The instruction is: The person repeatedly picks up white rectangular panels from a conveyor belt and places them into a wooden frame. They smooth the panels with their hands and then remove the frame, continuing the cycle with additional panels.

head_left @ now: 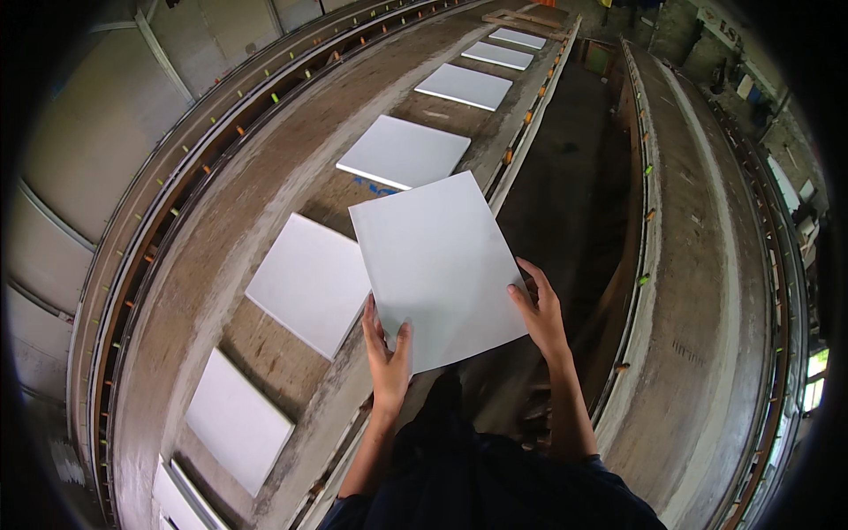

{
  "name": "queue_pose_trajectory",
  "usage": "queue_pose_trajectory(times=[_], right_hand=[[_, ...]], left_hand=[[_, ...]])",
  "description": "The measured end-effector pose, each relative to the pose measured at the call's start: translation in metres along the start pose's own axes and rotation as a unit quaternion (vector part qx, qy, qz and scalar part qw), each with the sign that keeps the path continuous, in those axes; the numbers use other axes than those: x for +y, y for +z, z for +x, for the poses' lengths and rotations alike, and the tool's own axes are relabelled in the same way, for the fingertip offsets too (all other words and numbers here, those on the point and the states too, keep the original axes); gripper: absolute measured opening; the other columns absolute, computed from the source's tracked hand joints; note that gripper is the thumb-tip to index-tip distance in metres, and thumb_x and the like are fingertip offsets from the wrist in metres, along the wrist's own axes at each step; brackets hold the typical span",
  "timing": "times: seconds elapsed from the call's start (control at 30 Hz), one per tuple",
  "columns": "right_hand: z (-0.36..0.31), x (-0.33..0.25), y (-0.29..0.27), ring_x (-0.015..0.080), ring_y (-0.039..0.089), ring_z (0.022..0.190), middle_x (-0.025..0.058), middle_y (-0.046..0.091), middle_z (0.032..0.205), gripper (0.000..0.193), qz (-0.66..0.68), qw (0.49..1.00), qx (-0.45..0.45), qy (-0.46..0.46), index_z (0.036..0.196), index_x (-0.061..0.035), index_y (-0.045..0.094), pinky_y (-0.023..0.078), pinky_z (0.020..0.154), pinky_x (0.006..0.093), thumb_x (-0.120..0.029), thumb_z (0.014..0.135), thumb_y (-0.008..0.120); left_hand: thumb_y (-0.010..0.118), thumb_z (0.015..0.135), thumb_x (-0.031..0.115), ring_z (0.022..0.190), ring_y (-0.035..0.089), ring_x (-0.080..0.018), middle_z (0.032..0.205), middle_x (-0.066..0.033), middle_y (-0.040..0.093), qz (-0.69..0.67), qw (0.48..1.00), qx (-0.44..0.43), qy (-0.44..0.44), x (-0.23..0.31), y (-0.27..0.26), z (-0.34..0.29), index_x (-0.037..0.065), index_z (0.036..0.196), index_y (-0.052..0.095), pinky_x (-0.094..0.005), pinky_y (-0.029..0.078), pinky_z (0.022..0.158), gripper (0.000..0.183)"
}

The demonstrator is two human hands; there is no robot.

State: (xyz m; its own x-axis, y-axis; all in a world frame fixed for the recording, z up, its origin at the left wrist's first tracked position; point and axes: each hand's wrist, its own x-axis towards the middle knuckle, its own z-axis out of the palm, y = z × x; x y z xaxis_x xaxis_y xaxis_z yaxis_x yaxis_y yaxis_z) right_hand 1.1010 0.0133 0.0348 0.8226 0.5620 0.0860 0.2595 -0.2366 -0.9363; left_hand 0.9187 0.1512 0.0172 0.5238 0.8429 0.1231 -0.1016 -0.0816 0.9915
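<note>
Between my two hands is a plain white rectangular panel [442, 265], held tilted in front of my body. My left hand [387, 358] grips its lower left edge, with the thumb on the face and the fingers mostly behind. On the right edge, my right hand [541, 309] is closed the same way. Beside and partly behind the held panel, another white panel [314, 283] lies on the long brown table [238, 322]. A further white panel [405, 152] rests just beyond, and one more [238, 420] lies nearer, to the left.
Several white panels continue along the table, such as a far one [464, 86], and a stack [181, 499] sits at the lower left. A dark aisle [574, 177] separates this table from a second long table [689, 309]. Small coloured clips [508, 157] line the edges.
</note>
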Motion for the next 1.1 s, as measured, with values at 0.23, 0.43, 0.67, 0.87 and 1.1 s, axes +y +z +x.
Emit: queue_pose_trajectory(times=[0.23,0.43,0.67,0.87,1.1], right_hand=[[0.101,0.028,-0.004,0.0110,0.052,0.068,0.0049,0.058,0.076,0.042,0.016,0.999,-0.021,-0.045,0.125,-0.0070,0.052,0.044,0.066,0.0255,-0.017,0.087,0.064],[0.184,0.007,0.001,0.0120,0.051,0.069,0.0056,0.059,0.079,0.043,0.007,0.991,-0.120,-0.063,0.126,-0.0063,0.051,0.044,0.067,0.0256,-0.018,0.087,0.064],[0.273,0.022,0.023,0.0129,0.053,0.081,0.0085,0.061,0.096,0.044,0.035,0.967,-0.241,-0.069,0.130,-0.0064,0.047,0.045,0.076,0.0268,-0.015,0.089,0.062],[0.375,0.034,0.030,0.0151,0.055,0.094,0.0121,0.060,0.109,0.050,0.051,0.928,-0.366,-0.044,0.134,-0.0053,0.043,0.042,0.087,0.0279,-0.013,0.088,0.062],[0.508,0.040,0.011,0.0256,0.056,0.110,0.0210,0.057,0.122,0.058,0.012,0.889,-0.440,-0.122,0.138,-0.0003,0.036,0.042,0.093,0.0332,-0.019,0.090,0.061]], left_hand=[[0.054,0.090,0.001,0.124,0.039,-0.0218,0.139,-0.0156,0.035,0.003,1.000,0.013,0.005,-0.012,0.050,0.065,0.005,0.146,0.013,-0.0351,0.033,0.103,0.069],[0.053,0.091,0.001,0.120,0.044,-0.0212,0.131,-0.0175,0.043,-0.018,0.996,0.086,-0.031,-0.014,0.071,0.113,0.008,0.147,0.013,-0.0355,0.037,0.100,0.069],[0.053,0.092,0.010,0.120,0.045,-0.0246,0.132,-0.0192,0.043,0.026,0.984,0.176,-0.026,-0.010,0.099,0.157,0.009,0.147,0.016,-0.0372,0.039,0.100,0.066],[0.057,0.091,0.007,0.129,0.039,-0.0273,0.141,-0.0200,0.036,0.089,0.960,0.255,-0.068,-0.028,0.147,0.206,0.011,0.147,0.015,-0.0424,0.032,0.107,0.070],[0.059,0.089,0.006,0.125,0.044,-0.0272,0.138,-0.0213,0.040,0.103,0.934,0.326,-0.103,-0.044,0.232,0.295,0.010,0.146,0.016,-0.0417,0.038,0.103,0.072]])
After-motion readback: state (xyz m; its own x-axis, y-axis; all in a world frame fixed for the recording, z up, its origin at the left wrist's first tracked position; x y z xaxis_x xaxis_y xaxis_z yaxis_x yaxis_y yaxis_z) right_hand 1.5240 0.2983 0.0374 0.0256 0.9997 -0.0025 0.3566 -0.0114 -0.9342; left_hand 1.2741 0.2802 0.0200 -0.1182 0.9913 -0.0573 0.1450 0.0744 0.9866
